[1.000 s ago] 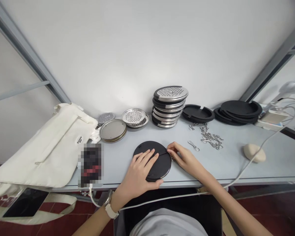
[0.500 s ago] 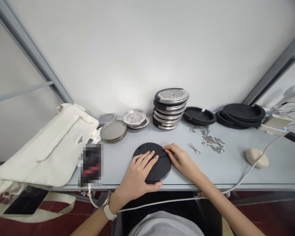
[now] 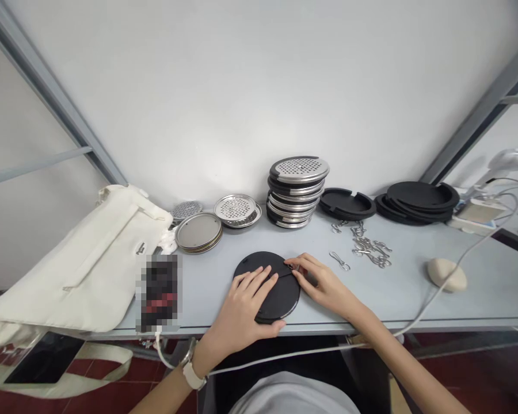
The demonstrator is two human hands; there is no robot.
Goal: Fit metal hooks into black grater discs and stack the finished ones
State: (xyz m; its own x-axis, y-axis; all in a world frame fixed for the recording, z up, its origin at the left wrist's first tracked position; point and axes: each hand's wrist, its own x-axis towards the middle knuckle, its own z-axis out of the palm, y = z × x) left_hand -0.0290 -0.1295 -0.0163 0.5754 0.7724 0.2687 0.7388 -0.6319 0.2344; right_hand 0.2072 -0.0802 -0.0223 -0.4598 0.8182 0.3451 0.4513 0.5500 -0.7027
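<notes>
A round black disc (image 3: 280,300) lies face down on the grey table near its front edge, with a straight seam across it. My left hand (image 3: 246,307) rests on it with fingers stretched flat, the thumb by its near rim. At the disc's upper right edge, my right hand (image 3: 317,282) pinches a small metal clip (image 3: 289,266), partly hidden by the fingertips. To the right lies a single wire clip (image 3: 339,260), with a tangle of similar clips (image 3: 373,251) beyond it.
Behind stand a stack of perforated steel discs in black holders (image 3: 297,192), black holders (image 3: 347,204), more black holders (image 3: 418,201), perforated plates (image 3: 235,208) and plain metal discs (image 3: 198,231). A white bag (image 3: 82,259) lies left; a beige mouse (image 3: 446,275) and white cable (image 3: 427,313) lie right.
My right fingers have shifted slightly at the disc's edge, and the small metal clip shows more between them. My left hand stays flat on the disc. The view has turned slightly.
</notes>
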